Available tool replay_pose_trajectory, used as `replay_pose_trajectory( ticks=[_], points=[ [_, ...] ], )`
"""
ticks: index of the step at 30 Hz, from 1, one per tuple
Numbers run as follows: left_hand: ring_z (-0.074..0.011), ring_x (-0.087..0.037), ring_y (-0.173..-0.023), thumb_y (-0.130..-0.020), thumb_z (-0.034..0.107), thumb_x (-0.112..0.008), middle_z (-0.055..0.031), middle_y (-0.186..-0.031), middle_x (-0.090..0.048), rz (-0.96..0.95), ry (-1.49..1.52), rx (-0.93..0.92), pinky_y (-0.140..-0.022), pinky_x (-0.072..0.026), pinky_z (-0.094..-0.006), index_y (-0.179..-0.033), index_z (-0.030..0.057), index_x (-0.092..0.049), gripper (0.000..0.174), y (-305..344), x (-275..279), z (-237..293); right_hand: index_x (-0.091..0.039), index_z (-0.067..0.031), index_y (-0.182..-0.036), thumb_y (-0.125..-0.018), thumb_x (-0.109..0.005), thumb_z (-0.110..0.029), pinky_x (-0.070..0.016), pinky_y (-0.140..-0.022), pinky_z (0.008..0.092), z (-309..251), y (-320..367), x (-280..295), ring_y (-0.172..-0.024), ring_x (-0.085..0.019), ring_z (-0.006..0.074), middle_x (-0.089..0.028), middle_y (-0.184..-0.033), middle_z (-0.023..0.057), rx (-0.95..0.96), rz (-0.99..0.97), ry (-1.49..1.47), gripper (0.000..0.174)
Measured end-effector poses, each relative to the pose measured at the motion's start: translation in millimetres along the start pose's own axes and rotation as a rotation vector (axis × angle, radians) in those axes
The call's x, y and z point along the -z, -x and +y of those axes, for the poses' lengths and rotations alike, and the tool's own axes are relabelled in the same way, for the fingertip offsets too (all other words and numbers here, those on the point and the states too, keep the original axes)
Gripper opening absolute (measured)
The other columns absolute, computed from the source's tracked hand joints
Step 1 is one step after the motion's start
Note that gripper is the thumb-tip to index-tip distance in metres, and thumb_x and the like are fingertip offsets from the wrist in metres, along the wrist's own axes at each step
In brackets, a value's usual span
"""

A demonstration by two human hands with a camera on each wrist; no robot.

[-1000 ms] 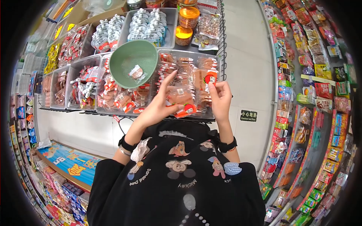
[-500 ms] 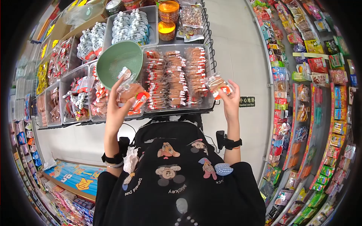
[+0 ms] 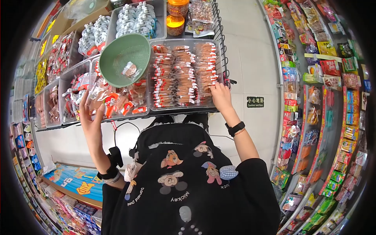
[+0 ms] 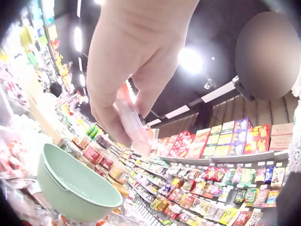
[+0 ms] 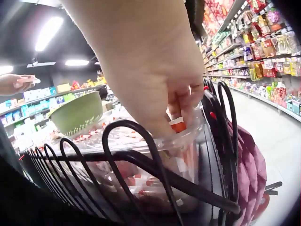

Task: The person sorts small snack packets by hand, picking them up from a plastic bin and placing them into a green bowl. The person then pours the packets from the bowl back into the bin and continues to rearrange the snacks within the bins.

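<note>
My left hand (image 3: 92,124) holds a clear-wrapped packet (image 3: 102,98) with a red label between thumb and fingers, over the bin of loose packets at the left. In the left wrist view that hand (image 4: 136,61) pinches the packet (image 4: 131,115) above and beside the green basket (image 4: 77,193). My right hand (image 3: 221,97) reaches into the right column of packets (image 3: 206,64) in a clear bin (image 3: 150,102). In the right wrist view its curled fingers pinch a red-and-white packet end (image 5: 178,125) at the bin's corner. The green basket (image 3: 117,58) has one small packet (image 3: 130,69) inside.
Black wire rails (image 5: 136,160) edge the display beside my right hand. Behind the bins stand orange-lidded jars (image 3: 175,24) and a bin of white pouches (image 3: 137,21). Shelves of snacks (image 3: 333,98) run along the right, across a pale floor aisle (image 3: 250,58).
My left hand has carried its packet left, away from the column bin. My right hand, which held a packet up at the right, has come down into the right column; that raised packet is gone from view.
</note>
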State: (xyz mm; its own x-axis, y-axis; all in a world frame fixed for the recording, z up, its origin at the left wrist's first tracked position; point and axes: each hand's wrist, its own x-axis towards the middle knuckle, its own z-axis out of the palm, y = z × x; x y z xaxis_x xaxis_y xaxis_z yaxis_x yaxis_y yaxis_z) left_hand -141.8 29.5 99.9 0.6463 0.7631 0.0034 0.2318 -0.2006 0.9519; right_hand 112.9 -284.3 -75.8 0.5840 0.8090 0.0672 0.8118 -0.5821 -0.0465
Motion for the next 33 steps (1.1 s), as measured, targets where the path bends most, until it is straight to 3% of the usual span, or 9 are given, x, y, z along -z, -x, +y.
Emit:
replay_pose_trajectory(
  ticks=[4,6,8,10,13,17,21,27,33],
  points=[
    [-0.0193,-0.043,-0.114,-0.08,0.007,-0.061,-0.0129,-0.129,-0.041,0.109,0.002,0.002,-0.096,-0.0352,-0.0307,-0.13,0.0024,-0.038,0.055,6.3,-5.6,-5.9,-0.056,-0.006,-0.086,-0.067,-0.057,-0.006,-0.0395,-0.068,0.0352,-11.0,-5.4,17.7,-0.081,-0.052,0.022,-0.052,-0.083,0.0073,-0.029,-0.019,0.006,0.02],
    [-0.0164,-0.047,-0.109,-0.081,0.006,-0.061,-0.0142,-0.125,-0.043,0.111,0.083,0.026,-0.085,-0.0425,-0.0252,-0.129,0.0012,-0.038,0.054,6.1,-6.8,-10.1,-0.055,-0.0058,-0.088,-0.066,-0.059,-0.007,-0.0397,-0.068,0.0348,-11.5,-9.1,13.3,-0.08,-0.052,0.022,-0.051,-0.084,0.0072,-0.014,0.006,0.008,0.023],
    [-0.0161,-0.047,-0.107,-0.081,0.008,-0.062,-0.0134,-0.122,-0.046,0.135,0.084,0.019,-0.084,-0.0434,-0.0249,-0.128,0.0014,-0.039,0.053,2.7,-8.5,-11.7,-0.054,-0.0057,-0.09,-0.066,-0.06,-0.009,-0.0398,-0.068,0.0345,-13.0,-13.2,7.4,-0.08,-0.052,0.0219,-0.051,-0.084,0.0071,0.015,0.033,-0.003,0.026],
    [-0.0164,-0.049,-0.106,-0.08,0.008,-0.063,-0.0133,-0.12,-0.047,0.175,0.107,-0.043,-0.083,-0.0443,-0.0253,-0.127,0.0013,-0.039,0.053,-1.3,-12.8,-4.1,-0.05,-0.0061,-0.1,-0.061,-0.073,-0.017,-0.0419,-0.069,0.0368,-10.7,-17.8,5.5,-0.084,-0.052,0.0252,-0.049,-0.09,0.0088,-0.005,0.037,0.022,0.047],
    [-0.0175,-0.049,-0.106,-0.08,0.007,-0.064,-0.0151,-0.121,-0.045,0.205,0.145,-0.073,-0.084,-0.0452,-0.0262,-0.126,0.0009,-0.04,0.052,-4.4,-13.3,4.9,-0.049,-0.0051,-0.104,-0.061,-0.075,-0.018,-0.0439,-0.067,0.037,-10.4,-18.9,8.8,-0.085,-0.054,0.0263,-0.049,-0.093,0.0102,0.021,-0.047,-0.039,0.052],
    [-0.0183,-0.049,-0.107,-0.079,0.006,-0.064,-0.0169,-0.123,-0.043,0.213,0.144,-0.102,-0.085,-0.0454,-0.0267,-0.126,0.0006,-0.04,0.053,-7.2,-10.9,6.4,-0.051,-0.009,-0.103,-0.06,-0.075,-0.019,-0.0445,-0.069,0.0344,-18.0,-20.4,3.3,-0.088,-0.055,0.0218,-0.051,-0.1,0.0071,0.018,-0.018,-0.016,0.051],
    [-0.0188,-0.047,-0.11,-0.079,0.007,-0.064,-0.016,-0.123,-0.044,0.194,0.119,-0.09,-0.087,-0.0444,-0.0278,-0.125,0.0002,-0.041,0.052,-7.9,2.1,-3.3,-0.048,-0.006,-0.1,-0.065,-0.072,-0.014,-0.0487,-0.061,0.0367,-22.5,-18.9,-5.1,-0.077,-0.059,0.0277,-0.05,-0.096,0.0108,0.072,-0.057,-0.072,0.044],
    [-0.0194,-0.044,-0.114,-0.078,0.009,-0.064,-0.0136,-0.123,-0.045,0.176,0.103,-0.077,-0.094,-0.0379,-0.0312,-0.123,-0.0004,-0.043,0.051,-11.4,17.0,-18.2,-0.046,-0.007,-0.096,-0.064,-0.071,-0.013,-0.0491,-0.058,0.0367,-21.5,-18.3,-11.7,-0.074,-0.06,0.0272,-0.051,-0.093,0.0104,0.066,-0.099,-0.053,0.042],
    [-0.0184,-0.045,-0.112,-0.079,0.01,-0.065,-0.0134,-0.121,-0.047,0.193,0.123,-0.088,-0.093,-0.0382,-0.03,-0.123,-0.0011,-0.043,0.051,-15.2,25.7,-18.7,-0.045,-0.0073,-0.099,-0.065,-0.071,-0.017,-0.0492,-0.056,0.0385,-20.0,-28.2,-15.0,-0.071,-0.061,0.0278,-0.053,-0.092,0.0107,-0.008,-0.087,-0.006,0.044]
  ],
)
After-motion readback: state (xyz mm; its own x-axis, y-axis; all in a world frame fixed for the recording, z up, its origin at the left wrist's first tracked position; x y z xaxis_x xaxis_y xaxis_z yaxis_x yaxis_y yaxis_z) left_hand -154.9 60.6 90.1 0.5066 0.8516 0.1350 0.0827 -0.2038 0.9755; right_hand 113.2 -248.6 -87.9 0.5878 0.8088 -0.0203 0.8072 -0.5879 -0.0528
